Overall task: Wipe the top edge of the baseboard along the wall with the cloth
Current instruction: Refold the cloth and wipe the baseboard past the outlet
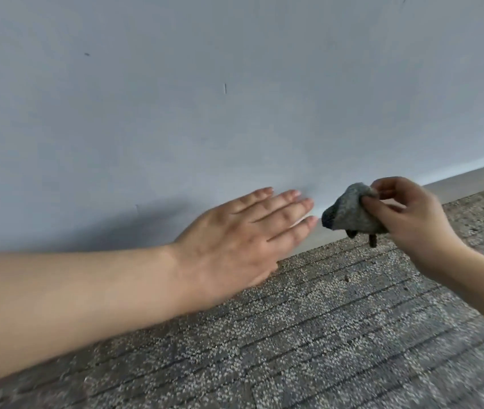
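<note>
Right hand (412, 219) pinching a bunched, fuzzy grey cloth (350, 214), thumb and curled fingers clamped on its upper fold, with dark stringy ends dangling from the rounded wad, just in front of the smooth pale baseboard (471, 184). Left hand (234, 240) flat and empty, straight fingers spread toward the matte grey-blue wall (234, 98), fingertips just beside the cloth. Below both, coarse speckled carpet (323, 335) ribbed in brick-like lines.
</note>
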